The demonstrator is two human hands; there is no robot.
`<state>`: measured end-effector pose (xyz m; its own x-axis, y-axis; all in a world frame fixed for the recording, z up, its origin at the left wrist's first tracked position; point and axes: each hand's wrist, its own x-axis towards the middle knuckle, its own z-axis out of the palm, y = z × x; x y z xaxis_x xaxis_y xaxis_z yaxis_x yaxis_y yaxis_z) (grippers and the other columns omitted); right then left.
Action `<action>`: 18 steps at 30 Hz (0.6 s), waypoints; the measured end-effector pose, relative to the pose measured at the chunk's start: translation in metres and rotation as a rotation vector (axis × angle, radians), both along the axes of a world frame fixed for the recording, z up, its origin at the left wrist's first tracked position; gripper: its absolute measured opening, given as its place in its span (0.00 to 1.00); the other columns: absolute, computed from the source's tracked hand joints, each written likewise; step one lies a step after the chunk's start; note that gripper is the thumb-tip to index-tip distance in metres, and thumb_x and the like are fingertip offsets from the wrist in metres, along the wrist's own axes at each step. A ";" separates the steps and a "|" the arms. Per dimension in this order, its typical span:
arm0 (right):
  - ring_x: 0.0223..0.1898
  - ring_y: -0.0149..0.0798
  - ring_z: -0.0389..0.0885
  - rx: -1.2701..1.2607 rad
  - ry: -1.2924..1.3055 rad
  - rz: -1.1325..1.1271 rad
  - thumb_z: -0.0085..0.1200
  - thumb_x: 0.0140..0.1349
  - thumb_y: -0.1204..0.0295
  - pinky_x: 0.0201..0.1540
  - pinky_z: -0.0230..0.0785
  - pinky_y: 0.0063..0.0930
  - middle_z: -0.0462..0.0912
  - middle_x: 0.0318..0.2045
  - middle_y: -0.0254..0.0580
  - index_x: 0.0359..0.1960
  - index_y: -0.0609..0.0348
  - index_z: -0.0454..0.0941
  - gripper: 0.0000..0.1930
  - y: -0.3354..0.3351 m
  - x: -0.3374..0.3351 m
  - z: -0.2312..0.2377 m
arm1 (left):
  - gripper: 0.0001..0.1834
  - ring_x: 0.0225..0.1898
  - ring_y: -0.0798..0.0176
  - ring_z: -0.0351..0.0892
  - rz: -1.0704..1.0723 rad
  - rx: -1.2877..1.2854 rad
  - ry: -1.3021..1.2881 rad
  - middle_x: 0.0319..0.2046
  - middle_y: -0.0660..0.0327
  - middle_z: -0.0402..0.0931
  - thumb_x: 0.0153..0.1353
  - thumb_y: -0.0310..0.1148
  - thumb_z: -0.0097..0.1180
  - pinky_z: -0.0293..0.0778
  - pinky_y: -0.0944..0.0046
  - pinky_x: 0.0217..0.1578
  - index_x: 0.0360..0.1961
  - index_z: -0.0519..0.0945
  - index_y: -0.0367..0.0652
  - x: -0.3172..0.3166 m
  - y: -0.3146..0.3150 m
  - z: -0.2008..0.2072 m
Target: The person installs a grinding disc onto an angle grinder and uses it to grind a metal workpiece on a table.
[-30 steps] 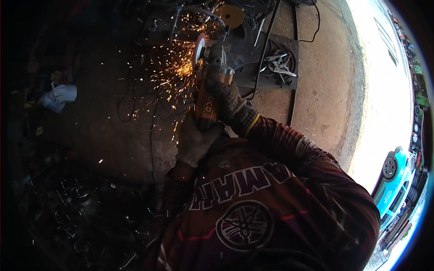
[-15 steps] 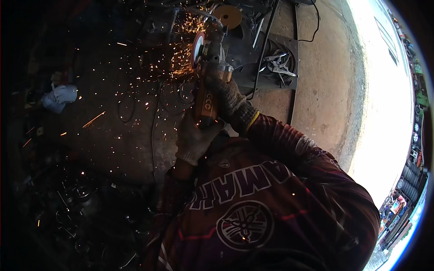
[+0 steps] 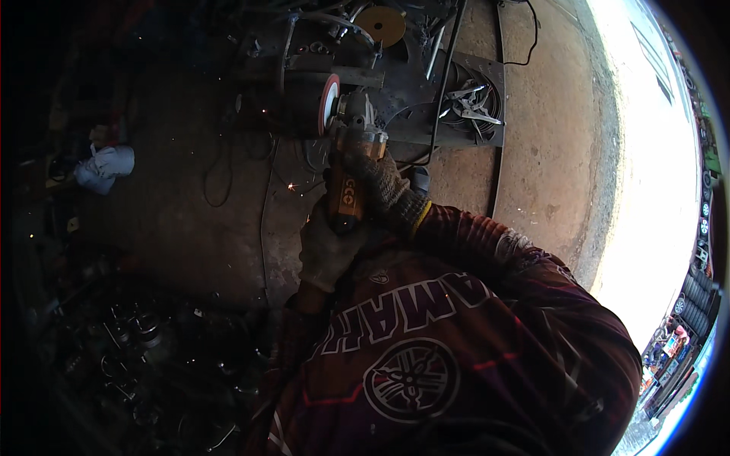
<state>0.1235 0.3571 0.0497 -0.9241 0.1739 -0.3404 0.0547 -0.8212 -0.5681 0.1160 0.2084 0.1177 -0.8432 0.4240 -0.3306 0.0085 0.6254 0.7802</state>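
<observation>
Left hand (image 3: 325,254) and right hand (image 3: 380,181) are closed around the grinder (image 3: 347,199), both grips partly hidden; clutter (image 3: 148,331) at lower left is indistinct.

Workshop with angle grinder (image 3: 347,199)

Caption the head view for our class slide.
Left hand and right hand, both gloved, grip an orange angle grinder near a cluttered dark surface.

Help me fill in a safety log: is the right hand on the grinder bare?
No, the right hand wears a knit glove with a yellow cuff edge as it grips the orange grinder.
</observation>
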 end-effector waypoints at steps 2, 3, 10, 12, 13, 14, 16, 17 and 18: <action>0.46 0.43 0.85 -0.010 -0.016 0.019 0.67 0.65 0.60 0.48 0.83 0.41 0.82 0.46 0.39 0.58 0.55 0.73 0.24 -0.003 0.002 -0.001 | 0.40 0.51 0.55 0.86 -0.004 -0.053 -0.050 0.50 0.50 0.84 0.49 0.44 0.76 0.80 0.56 0.51 0.61 0.75 0.36 0.004 -0.002 0.001; 0.43 0.43 0.86 -0.048 -0.017 -0.025 0.67 0.65 0.65 0.44 0.84 0.41 0.83 0.42 0.40 0.56 0.56 0.73 0.22 -0.004 0.000 -0.001 | 0.40 0.51 0.55 0.86 -0.004 -0.055 -0.053 0.50 0.50 0.84 0.49 0.44 0.76 0.80 0.56 0.51 0.61 0.75 0.36 0.003 -0.001 0.003; 0.38 0.43 0.87 -0.097 -0.044 -0.118 0.68 0.64 0.70 0.40 0.84 0.41 0.84 0.39 0.42 0.54 0.58 0.75 0.20 -0.003 -0.009 0.013 | 0.40 0.52 0.54 0.86 -0.024 -0.053 -0.007 0.51 0.50 0.84 0.50 0.44 0.74 0.80 0.55 0.52 0.62 0.75 0.36 -0.005 0.000 0.002; 0.38 0.43 0.87 -0.077 -0.035 -0.109 0.68 0.64 0.70 0.41 0.84 0.41 0.84 0.40 0.42 0.54 0.58 0.75 0.20 -0.001 -0.011 0.009 | 0.41 0.51 0.54 0.86 -0.029 -0.052 0.009 0.51 0.50 0.84 0.50 0.45 0.74 0.80 0.55 0.51 0.62 0.75 0.37 -0.007 0.000 0.000; 0.38 0.43 0.87 -0.058 -0.026 -0.098 0.68 0.64 0.70 0.41 0.84 0.40 0.84 0.40 0.42 0.54 0.58 0.75 0.20 0.000 -0.013 0.009 | 0.41 0.51 0.53 0.86 -0.031 -0.047 0.010 0.50 0.50 0.84 0.51 0.46 0.74 0.80 0.55 0.51 0.62 0.75 0.37 -0.008 0.001 0.001; 0.38 0.43 0.87 -0.057 -0.026 -0.099 0.68 0.64 0.70 0.41 0.84 0.40 0.84 0.40 0.42 0.54 0.58 0.75 0.20 0.001 -0.014 0.009 | 0.41 0.51 0.53 0.86 -0.032 -0.042 0.012 0.50 0.50 0.84 0.51 0.47 0.74 0.80 0.55 0.51 0.62 0.75 0.37 -0.009 0.001 0.002; 0.38 0.43 0.88 -0.006 -0.040 -0.096 0.67 0.64 0.70 0.41 0.85 0.40 0.84 0.41 0.43 0.54 0.59 0.75 0.20 0.005 -0.015 0.010 | 0.42 0.51 0.50 0.86 -0.021 -0.038 -0.004 0.50 0.48 0.84 0.50 0.48 0.76 0.80 0.53 0.50 0.62 0.75 0.37 -0.011 0.005 0.003; 0.38 0.43 0.88 -0.006 -0.040 -0.096 0.67 0.64 0.70 0.41 0.85 0.40 0.84 0.41 0.43 0.54 0.59 0.75 0.20 0.007 -0.016 0.009 | 0.42 0.50 0.46 0.86 -0.009 -0.033 -0.020 0.49 0.46 0.83 0.50 0.50 0.77 0.81 0.50 0.49 0.61 0.75 0.37 -0.012 0.006 0.003; 0.39 0.42 0.87 0.000 -0.051 -0.096 0.67 0.64 0.70 0.42 0.85 0.40 0.84 0.41 0.42 0.55 0.59 0.75 0.20 0.010 -0.018 0.008 | 0.42 0.50 0.46 0.86 -0.009 -0.033 -0.020 0.49 0.46 0.83 0.50 0.50 0.77 0.81 0.50 0.49 0.61 0.75 0.37 -0.013 0.006 0.004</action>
